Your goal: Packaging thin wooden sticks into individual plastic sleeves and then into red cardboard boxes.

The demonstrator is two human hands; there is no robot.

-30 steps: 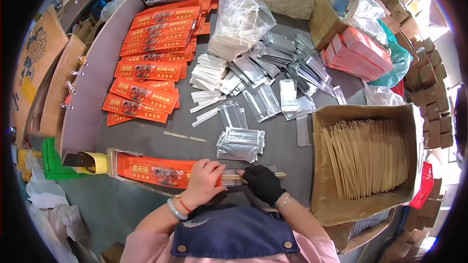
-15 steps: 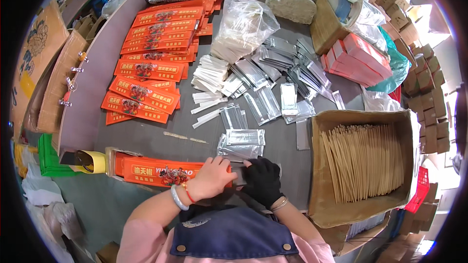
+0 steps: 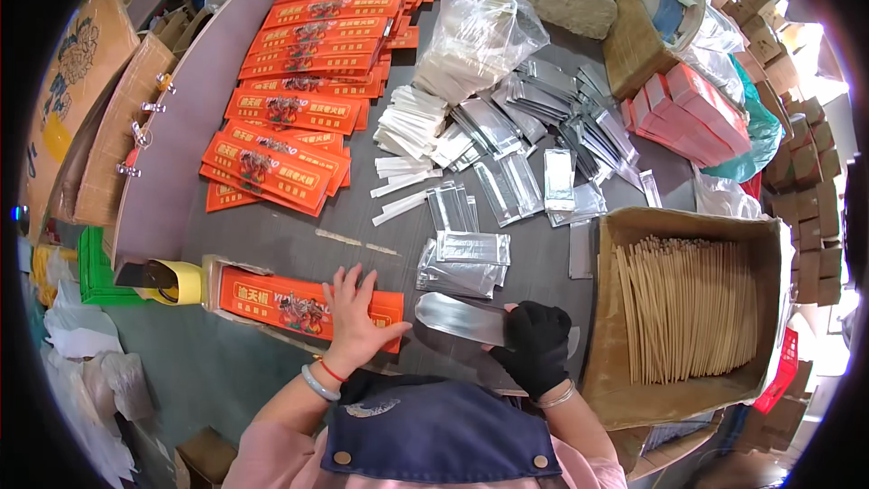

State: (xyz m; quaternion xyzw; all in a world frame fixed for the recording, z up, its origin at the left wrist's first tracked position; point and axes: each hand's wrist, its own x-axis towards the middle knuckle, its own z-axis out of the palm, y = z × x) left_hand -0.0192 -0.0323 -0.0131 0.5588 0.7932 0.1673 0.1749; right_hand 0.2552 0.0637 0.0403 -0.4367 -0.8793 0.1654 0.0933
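Left hand (image 3: 355, 324) lies flat, fingers spread, on the long orange packet (image 3: 303, 305) at the near edge of the grey surface (image 3: 272, 244), while the black-gloved right hand (image 3: 536, 346) grips a glossy silver sleeve (image 3: 460, 318) just beside it. Finished orange packets (image 3: 290, 109) already stack up far left; plenty of flat foil sleeves (image 3: 507, 154) and a cardboard box of thin pale sticks (image 3: 688, 308) look unpacked

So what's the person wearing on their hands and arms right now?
The left hand is bare, with a pale jade-coloured bangle and a thin red cord at the wrist. The right hand wears a black glove, with thin silver bangles at its wrist. Both arms have pink sleeves.
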